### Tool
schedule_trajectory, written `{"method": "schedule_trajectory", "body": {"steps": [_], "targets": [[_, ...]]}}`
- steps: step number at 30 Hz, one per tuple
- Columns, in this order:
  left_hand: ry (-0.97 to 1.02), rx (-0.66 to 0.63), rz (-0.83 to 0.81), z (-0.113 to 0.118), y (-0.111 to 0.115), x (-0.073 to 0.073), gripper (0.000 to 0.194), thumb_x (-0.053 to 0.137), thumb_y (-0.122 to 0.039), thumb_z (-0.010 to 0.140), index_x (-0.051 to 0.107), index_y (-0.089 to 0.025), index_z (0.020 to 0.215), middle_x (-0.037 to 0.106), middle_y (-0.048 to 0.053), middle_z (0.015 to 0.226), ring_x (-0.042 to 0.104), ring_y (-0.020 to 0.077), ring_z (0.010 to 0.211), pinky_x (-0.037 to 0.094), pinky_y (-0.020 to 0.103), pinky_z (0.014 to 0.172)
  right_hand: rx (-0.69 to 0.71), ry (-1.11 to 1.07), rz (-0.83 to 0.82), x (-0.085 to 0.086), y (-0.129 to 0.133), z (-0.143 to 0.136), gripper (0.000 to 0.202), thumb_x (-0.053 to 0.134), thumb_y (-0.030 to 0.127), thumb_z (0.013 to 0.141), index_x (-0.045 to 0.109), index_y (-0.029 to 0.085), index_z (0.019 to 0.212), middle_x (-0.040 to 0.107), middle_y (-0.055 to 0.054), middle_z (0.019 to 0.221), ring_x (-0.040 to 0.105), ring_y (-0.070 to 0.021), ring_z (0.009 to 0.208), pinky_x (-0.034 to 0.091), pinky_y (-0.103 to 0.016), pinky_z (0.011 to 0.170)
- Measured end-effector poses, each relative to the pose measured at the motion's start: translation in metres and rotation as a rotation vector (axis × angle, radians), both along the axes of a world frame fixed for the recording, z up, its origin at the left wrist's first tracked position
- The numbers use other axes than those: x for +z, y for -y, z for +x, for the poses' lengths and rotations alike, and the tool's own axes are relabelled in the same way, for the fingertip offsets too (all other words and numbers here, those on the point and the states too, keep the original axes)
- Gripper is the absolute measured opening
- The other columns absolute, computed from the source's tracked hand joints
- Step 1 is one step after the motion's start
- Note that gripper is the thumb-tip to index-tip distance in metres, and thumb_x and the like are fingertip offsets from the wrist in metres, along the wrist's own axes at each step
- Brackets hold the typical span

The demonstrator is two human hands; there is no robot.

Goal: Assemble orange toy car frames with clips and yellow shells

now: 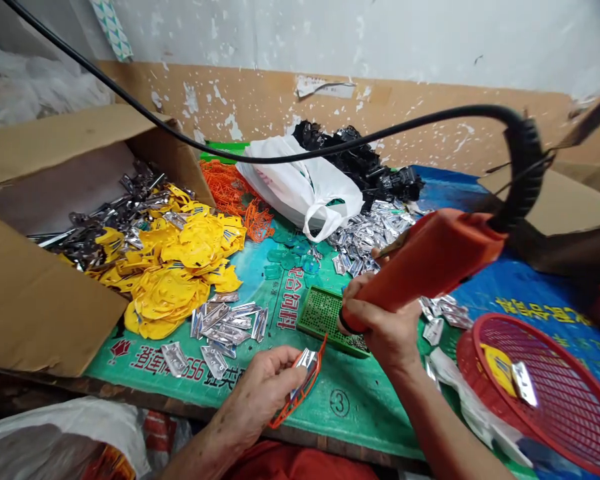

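Note:
Near the table's front edge, my left hand (267, 383) pinches an orange plastic frame (296, 405) together with a shiny metal plate (306, 363). My right hand (385, 327) is wrapped round a red electric screwdriver (425, 267), tilted, with a thick black cable at its upper end. The tool's tip points toward a green perforated tray (325, 310), which holds small screws at its near end; my hand hides the tip itself. Loose metal plates (230, 323) lie left of the tray, beside a pile of yellow plastic pieces (175, 267).
An open cardboard box (45, 287) with metal parts stands left. Behind are orange frames (240, 193), a white plastic bag (300, 180), black parts (360, 160) and more metal plates (370, 230). A red basket (570, 393) sits right. The black cable (280, 159) crosses overhead.

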State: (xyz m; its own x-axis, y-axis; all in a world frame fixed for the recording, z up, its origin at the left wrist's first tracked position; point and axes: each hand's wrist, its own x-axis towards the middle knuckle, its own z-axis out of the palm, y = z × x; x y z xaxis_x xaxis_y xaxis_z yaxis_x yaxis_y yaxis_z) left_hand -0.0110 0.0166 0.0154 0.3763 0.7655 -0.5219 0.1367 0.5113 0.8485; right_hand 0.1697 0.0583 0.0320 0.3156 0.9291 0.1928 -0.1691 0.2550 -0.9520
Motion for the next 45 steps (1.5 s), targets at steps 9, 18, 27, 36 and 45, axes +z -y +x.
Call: {"method": "schedule_trajectory", "body": {"steps": [9, 18, 27, 36, 45], "targets": [[0.012, 0.012, 0.014, -0.002, -0.003, -0.002, 0.014, 0.054, -0.026, 0.072, 0.061, -0.014, 0.074, 0.056, -0.002, 0.062, 0.049, 0.0077, 0.05, 0.04, 0.018, 0.047, 0.038, 0.04, -0.039, -0.01, -0.001, -0.002, 0.009, 0.071, 0.015, 0.056, 0.064, 0.016, 0.062, 0.057, 0.002, 0.056, 0.048, -0.0107, 0.044, 0.039, -0.026, 0.039], [0.015, 0.059, -0.022, -0.001, -0.002, 0.001, 0.015, 0.054, -0.028, 0.07, 0.057, -0.014, 0.072, 0.059, 0.0, 0.065, 0.053, 0.0098, 0.053, 0.045, 0.02, 0.049, 0.031, 0.104, -0.068, -0.013, 0.0, -0.002, 0.009, 0.071, 0.018, 0.059, 0.062, 0.017, 0.061, 0.056, 0.002, 0.057, 0.047, -0.0105, 0.045, 0.04, -0.027, 0.042], [-0.044, 0.03, 0.016, -0.003, -0.005, -0.007, 0.016, 0.052, -0.03, 0.072, 0.055, -0.015, 0.069, 0.053, -0.004, 0.056, 0.04, 0.0052, 0.043, 0.03, 0.016, 0.039, 0.016, 0.192, -0.091, -0.01, 0.002, -0.003, 0.009, 0.072, 0.017, 0.057, 0.063, 0.017, 0.058, 0.056, 0.003, 0.056, 0.048, -0.0106, 0.049, 0.04, -0.026, 0.046], [-0.087, -0.028, 0.017, 0.004, -0.008, -0.003, 0.016, 0.055, -0.033, 0.067, 0.052, -0.017, 0.069, 0.05, -0.006, 0.055, 0.042, 0.0059, 0.042, 0.031, 0.017, 0.038, 0.0, 0.084, -0.025, -0.005, 0.001, 0.001, 0.011, 0.073, 0.018, 0.058, 0.063, 0.017, 0.061, 0.059, 0.001, 0.061, 0.052, -0.0121, 0.052, 0.044, -0.027, 0.046], [-0.224, -0.12, 0.168, 0.008, -0.013, 0.003, 0.015, 0.052, -0.032, 0.073, 0.056, -0.017, 0.071, 0.05, -0.006, 0.053, 0.046, 0.0094, 0.043, 0.032, 0.02, 0.041, 0.122, -0.146, 0.109, 0.051, 0.029, -0.004, 0.052, 0.068, 0.011, 0.061, 0.059, 0.03, 0.108, 0.059, 0.004, 0.065, 0.057, -0.0171, 0.058, 0.048, -0.03, 0.048]]}}
